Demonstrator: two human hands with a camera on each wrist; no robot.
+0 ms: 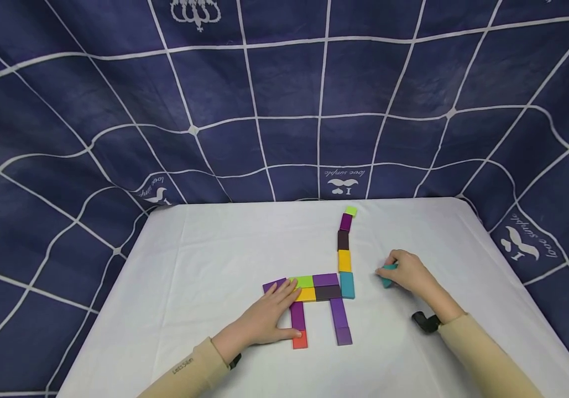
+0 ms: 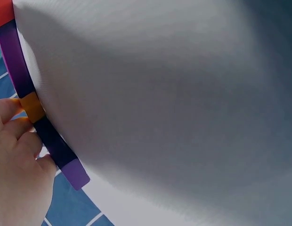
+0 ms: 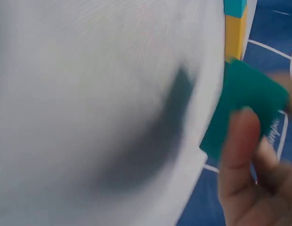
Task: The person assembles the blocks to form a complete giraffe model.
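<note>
On the white cloth, flat coloured blocks form a figure with a body, two legs and a long upright neck. My left hand (image 1: pixel 269 315) lies over its left part, fingers spread across the lime block (image 1: pixel 304 282) and yellow block (image 1: pixel 306 294), thumb by the red block (image 1: pixel 300 340). To the right of the neck, my right hand (image 1: pixel 411 271) pinches a teal block (image 3: pixel 245 103) between thumb and fingers, apart from the figure. Another teal block (image 1: pixel 347 285) sits at the neck's base. A purple block (image 1: pixel 274 284) at the left end is partly hidden by my fingers.
The white table cloth (image 1: pixel 204 249) spreads around the figure. Its back edge meets a dark blue curtain (image 1: pixel 284 138) with white grid lines, which also runs along both sides. A black wrist device (image 1: pixel 426 322) shows at the right wrist.
</note>
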